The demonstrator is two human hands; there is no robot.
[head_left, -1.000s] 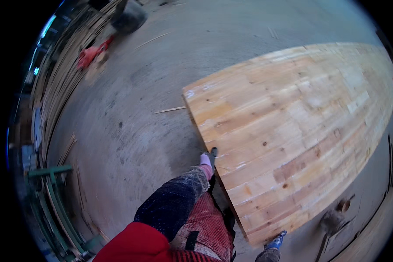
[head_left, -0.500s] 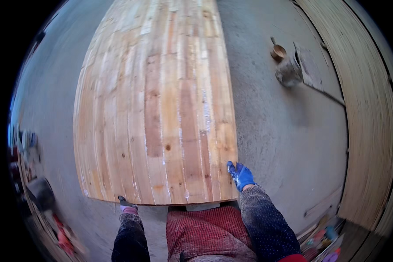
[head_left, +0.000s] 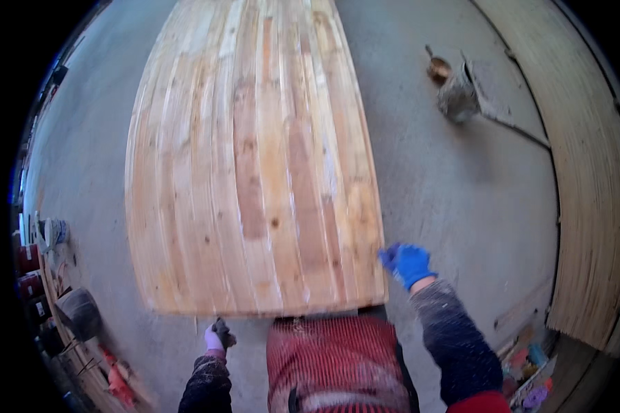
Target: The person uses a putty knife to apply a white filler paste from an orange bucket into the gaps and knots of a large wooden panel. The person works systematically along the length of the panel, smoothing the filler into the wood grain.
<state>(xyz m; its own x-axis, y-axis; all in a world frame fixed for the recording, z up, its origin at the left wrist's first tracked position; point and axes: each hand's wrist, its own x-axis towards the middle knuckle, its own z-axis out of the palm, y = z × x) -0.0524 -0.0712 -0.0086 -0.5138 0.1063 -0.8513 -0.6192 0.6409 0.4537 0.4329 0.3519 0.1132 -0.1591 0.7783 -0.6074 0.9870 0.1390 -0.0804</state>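
Note:
A large panel of glued wooden strips (head_left: 275, 172) stretches away in front of me, with whitish streaks along several seams. Just off its near edge, toward the left, is my left hand (head_left: 218, 338) in a dark and pale purple glove. Its fingers are curled closed, and their inside is hidden. At the panel's right edge, close to the near corner, my right hand (head_left: 409, 264) wears a blue glove. Its fingers are drawn together by the edge, slightly blurred; what they hold, if anything, cannot be made out.
A tall stack of boards (head_left: 589, 179) lines the right side. On the concrete floor (head_left: 448, 206) stand a dirty bucket (head_left: 458, 101) and a brown long-handled pot (head_left: 439, 69). A dark bucket (head_left: 80, 314) and red items (head_left: 119, 385) lie at lower left.
My left hand has come off the panel's near edge and closed. My right hand has shifted right, from the panel's top to beside its edge. The view has moved slightly.

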